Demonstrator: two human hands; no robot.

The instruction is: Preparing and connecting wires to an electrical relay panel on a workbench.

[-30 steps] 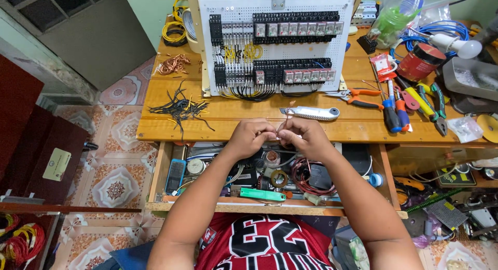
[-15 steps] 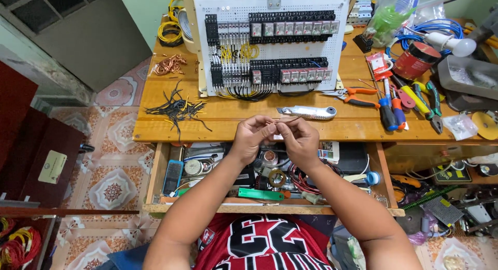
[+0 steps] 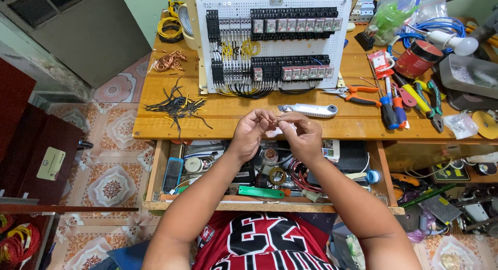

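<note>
My left hand (image 3: 250, 133) and my right hand (image 3: 303, 135) are held close together above the front edge of the wooden bench (image 3: 223, 126). Both pinch a short thin wire (image 3: 273, 120) between their fingertips; its detail is too small to make out. Just behind the hands lies a grey utility knife (image 3: 309, 110). Further back stands a white panel (image 3: 272, 39) fitted with rows of black relays and terminal blocks, with yellow and black wiring.
A pile of short black wire offcuts (image 3: 175, 105) lies at the left, bare copper scraps (image 3: 169, 61) behind it. Orange pliers (image 3: 353, 95), screwdrivers (image 3: 389, 107) and a red can (image 3: 417, 58) sit at the right. An open drawer (image 3: 270, 171) full of tools is under my hands.
My hands have lifted slightly and stayed together on the wire, fingers shifting around it. The view has tilted a little; nothing on the bench has moved.
</note>
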